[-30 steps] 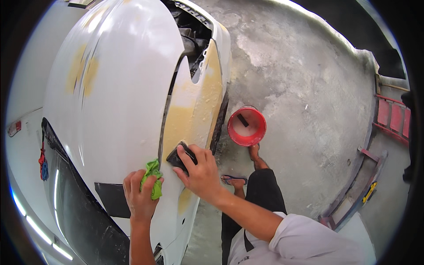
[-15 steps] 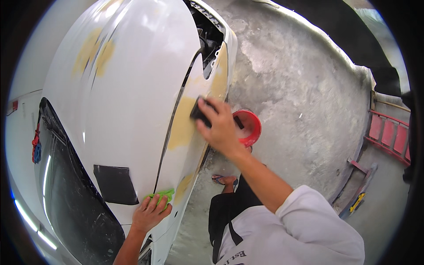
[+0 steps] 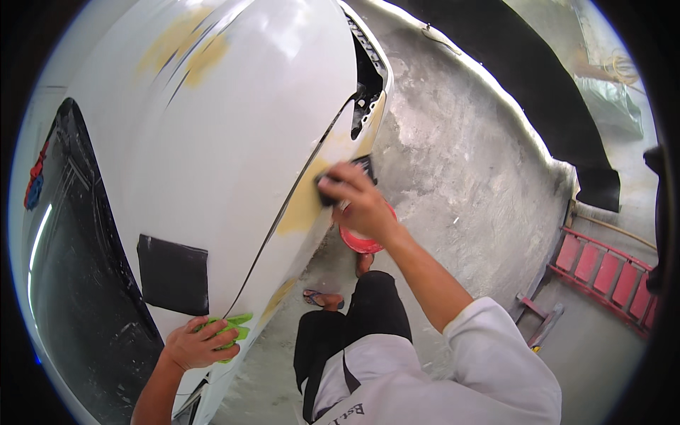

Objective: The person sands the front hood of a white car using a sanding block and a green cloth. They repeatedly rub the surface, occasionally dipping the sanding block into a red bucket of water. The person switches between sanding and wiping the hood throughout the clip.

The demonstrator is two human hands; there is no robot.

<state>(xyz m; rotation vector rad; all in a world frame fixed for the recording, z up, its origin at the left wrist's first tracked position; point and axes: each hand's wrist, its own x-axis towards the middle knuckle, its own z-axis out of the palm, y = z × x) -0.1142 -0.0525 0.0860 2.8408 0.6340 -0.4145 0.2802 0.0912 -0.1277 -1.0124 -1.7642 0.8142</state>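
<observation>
Black sanding block (image 3: 352,177) is sitting under our right hand (image 3: 358,202), fingers clamped over it, arm stretching out and pressing it against the tan filler patch (image 3: 306,205) on the white car body (image 3: 234,134). Our left hand (image 3: 198,343) is bending at the wrist low down, gripping a green cloth (image 3: 234,327) against the panel's lower edge beside a black square patch (image 3: 173,275). We are seeing glossy, curved paint, a dark panel seam, rough grey concrete floor (image 3: 467,177) lying open to the right, and a red bucket (image 3: 361,241) just below the wrist.
</observation>
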